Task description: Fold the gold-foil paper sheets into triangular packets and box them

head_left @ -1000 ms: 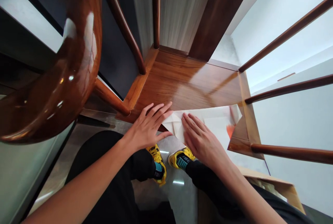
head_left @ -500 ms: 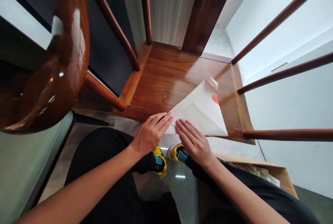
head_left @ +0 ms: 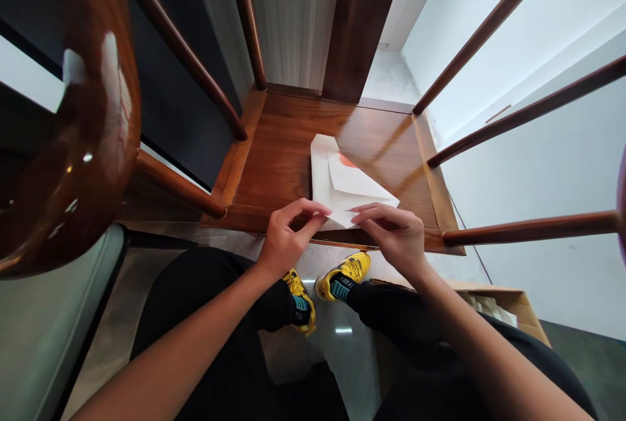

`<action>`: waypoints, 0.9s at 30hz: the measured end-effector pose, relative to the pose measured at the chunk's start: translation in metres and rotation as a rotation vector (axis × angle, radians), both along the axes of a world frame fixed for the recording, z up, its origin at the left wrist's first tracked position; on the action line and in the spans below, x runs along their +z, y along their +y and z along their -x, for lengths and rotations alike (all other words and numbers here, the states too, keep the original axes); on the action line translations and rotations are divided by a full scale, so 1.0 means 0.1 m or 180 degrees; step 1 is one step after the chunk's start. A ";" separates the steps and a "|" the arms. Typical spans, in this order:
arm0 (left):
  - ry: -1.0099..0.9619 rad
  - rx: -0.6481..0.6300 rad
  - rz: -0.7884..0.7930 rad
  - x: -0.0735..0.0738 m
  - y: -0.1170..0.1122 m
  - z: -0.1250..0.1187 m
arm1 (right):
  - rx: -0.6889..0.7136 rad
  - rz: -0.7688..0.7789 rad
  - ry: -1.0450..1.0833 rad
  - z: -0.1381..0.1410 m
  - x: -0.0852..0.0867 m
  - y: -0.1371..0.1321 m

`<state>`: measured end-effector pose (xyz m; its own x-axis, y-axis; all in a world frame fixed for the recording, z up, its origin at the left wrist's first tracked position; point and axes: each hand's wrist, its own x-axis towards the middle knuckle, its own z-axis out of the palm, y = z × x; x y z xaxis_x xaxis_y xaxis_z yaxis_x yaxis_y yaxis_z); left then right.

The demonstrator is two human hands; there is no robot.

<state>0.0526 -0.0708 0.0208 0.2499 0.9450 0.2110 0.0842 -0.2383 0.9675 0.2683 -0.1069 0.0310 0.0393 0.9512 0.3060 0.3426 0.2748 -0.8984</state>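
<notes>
A folded white paper (head_left: pixel 342 186) with an orange-red mark lies on the glossy wooden seat (head_left: pixel 278 160) of a chair in front of me. My left hand (head_left: pixel 286 238) pinches the paper's near left edge with curled fingers. My right hand (head_left: pixel 396 235) pinches the near right corner, thumb and forefinger together. Both hands hover over the seat's front edge. My legs in black trousers and my yellow shoes (head_left: pixel 342 277) show below.
Dark wooden spindles (head_left: pixel 518 115) and a curved armrest (head_left: pixel 73 147) frame the seat on both sides. A cardboard box (head_left: pixel 508 307) stands on the floor at my right. The floor is shiny grey tile; a pale wall rises at right.
The paper has turned and moved onto the seat's middle, now folded narrower. Both hands went from lying flat on it to pinching its near edge.
</notes>
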 end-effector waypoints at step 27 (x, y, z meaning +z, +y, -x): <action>0.2324 -0.0295 -0.1830 -0.23 0.11 0.17 | 0.0949 -0.1025 -0.2265 0.00 -0.32 -0.03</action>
